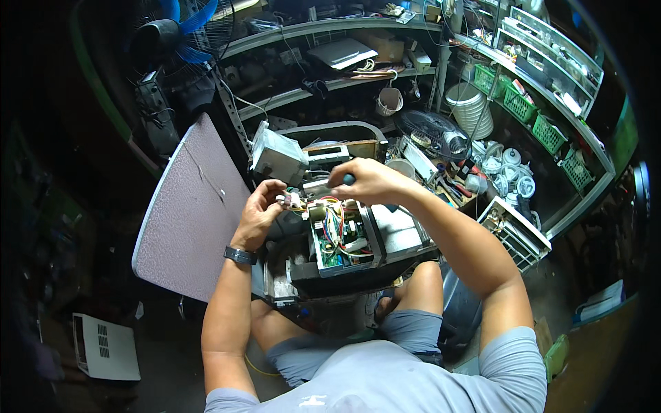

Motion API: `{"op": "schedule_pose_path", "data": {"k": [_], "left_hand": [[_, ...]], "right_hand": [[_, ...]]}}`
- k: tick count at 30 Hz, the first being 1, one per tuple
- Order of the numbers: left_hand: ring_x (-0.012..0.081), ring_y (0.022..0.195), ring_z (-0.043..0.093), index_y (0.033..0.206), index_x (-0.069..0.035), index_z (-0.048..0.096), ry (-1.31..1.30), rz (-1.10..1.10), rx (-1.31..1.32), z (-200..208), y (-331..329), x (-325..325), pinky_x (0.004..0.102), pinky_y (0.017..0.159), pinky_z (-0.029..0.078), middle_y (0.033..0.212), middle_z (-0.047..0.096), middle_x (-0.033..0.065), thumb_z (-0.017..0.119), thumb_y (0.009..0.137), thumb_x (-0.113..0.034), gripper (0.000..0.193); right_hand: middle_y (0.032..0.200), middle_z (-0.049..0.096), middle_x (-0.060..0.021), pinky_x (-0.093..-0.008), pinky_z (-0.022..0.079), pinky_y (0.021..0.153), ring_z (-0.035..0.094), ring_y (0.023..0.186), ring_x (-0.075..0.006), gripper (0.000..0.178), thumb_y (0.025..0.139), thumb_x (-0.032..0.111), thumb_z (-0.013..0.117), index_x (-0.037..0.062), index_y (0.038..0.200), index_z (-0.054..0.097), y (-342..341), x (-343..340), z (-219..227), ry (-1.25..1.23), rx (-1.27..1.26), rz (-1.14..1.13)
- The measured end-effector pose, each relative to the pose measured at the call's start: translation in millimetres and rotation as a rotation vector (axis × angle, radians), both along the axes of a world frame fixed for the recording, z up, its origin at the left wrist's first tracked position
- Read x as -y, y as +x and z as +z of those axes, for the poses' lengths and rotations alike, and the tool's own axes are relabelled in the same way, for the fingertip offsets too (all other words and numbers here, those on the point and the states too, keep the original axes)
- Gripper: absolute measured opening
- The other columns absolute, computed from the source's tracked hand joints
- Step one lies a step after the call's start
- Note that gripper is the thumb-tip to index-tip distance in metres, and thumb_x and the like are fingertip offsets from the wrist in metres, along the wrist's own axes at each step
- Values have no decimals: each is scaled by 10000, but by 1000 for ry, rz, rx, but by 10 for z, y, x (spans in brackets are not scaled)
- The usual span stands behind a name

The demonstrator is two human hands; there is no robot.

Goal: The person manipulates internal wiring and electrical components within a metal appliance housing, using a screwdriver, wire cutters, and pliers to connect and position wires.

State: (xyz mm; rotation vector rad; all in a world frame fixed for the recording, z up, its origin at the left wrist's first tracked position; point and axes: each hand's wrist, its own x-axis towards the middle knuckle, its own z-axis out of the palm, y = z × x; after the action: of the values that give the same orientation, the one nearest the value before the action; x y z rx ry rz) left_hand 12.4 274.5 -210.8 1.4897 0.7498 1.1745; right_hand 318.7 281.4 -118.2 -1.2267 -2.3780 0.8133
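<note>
In front of my lap sits an opened metal housing [377,249] with a green circuit board [332,261] and a bundle of coloured wires [336,225] in it. At its left rear corner, my left hand [260,212] pinches a white wire connector [293,200] between thumb and fingertips. My right hand [372,180] is closed above the housing's back edge. Out of that fist pokes the rounded dark end of a tool handle [349,179]; the rest of the tool is hidden by the fingers.
A speckled pinkish panel [189,213] leans at the left. Behind the housing stands a grey metal box [277,155]. Hand tools [454,189], clear plastic cups [511,172] and green baskets [518,102] lie to the right. A blue-bladed fan [180,34] stands far left; loaded shelves [330,29] line the back.
</note>
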Motion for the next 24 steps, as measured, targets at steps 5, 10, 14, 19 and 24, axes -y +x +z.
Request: {"op": "schedule_pose_path", "data": {"k": [5,10,14,19,24], "left_hand": [[139,1099,641,1334,-14,567,-41,-175,228,29,108,-7,307,1001,531,1252,631,79,612,963,-28,374],[174,1048,668,1287,-10,640,-69,53,-94,88,-21,102,334,973,536,1139,695,84,747,983,-232,391],[186,1018,674,1061,-41,761,227,175,-757,402,49,130,365,902,546,1041,732,80,769,986,-320,289],[203,948,671,1018,-29,748,423,203,-963,594,168,166,385,822,534,951,722,119,750,1004,-323,293],[121,785,626,1022,-4,704,259,206,-706,423,118,-36,306,742,526,890,691,54,680,1070,-266,268]], "right_hand": [[1162,782,-118,-354,580,861,744,962,-221,448,873,336,814,104,1255,779,-301,-410,-342,-55,1,239],[874,713,-40,-299,511,561,629,649,-113,281,883,197,819,95,1140,774,-626,-427,-257,-391,-57,204],[824,693,-31,-300,503,551,619,638,-109,262,893,209,819,90,1119,760,-553,-440,-290,-463,-82,210],[826,689,-54,-322,500,578,641,675,-116,286,899,283,816,94,1102,746,-603,-371,-188,-423,34,163],[848,722,-65,-345,529,629,666,694,-149,333,898,324,794,79,1116,738,-609,-482,-305,-147,-3,202]]}}
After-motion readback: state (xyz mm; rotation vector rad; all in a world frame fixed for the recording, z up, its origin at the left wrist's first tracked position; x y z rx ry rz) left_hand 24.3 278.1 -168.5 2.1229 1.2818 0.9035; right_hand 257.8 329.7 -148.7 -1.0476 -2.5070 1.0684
